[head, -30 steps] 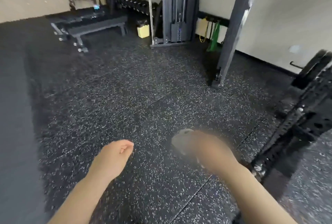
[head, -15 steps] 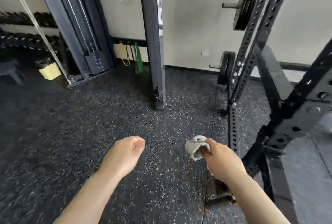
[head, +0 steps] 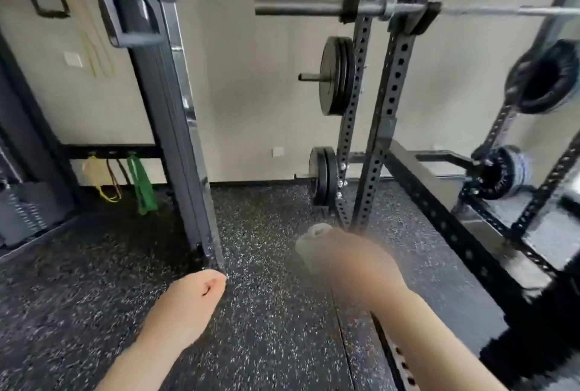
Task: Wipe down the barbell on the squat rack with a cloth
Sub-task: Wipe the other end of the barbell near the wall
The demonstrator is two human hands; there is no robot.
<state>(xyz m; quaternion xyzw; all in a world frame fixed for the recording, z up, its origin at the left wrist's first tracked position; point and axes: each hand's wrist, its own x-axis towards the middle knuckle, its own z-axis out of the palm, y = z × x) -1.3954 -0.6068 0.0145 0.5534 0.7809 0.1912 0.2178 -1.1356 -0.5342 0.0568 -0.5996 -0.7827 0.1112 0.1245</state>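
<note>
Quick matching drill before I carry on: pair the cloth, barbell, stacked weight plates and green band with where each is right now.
Things:
1. cloth
2. barbell
3. weight plates
4. green band

Places:
A. on a peg on the rack upright
B. hanging by the wall, low left
C. in the right hand
D. across the rack, up high

Pairs: 1-C, 2-D, 3-A, 4-B

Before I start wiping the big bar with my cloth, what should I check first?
1. Cloth in right hand: ok, though blurred.
2. Left hand free: ok, curled and holding nothing.
3. Bar sitting on the rack: ok, it lies level.
4. Bar's near end free of weight plates: ok, bare.
5. Cloth touching the bar: not ok, it is far below.
6. Bar dirty or clean: cannot tell.
</note>
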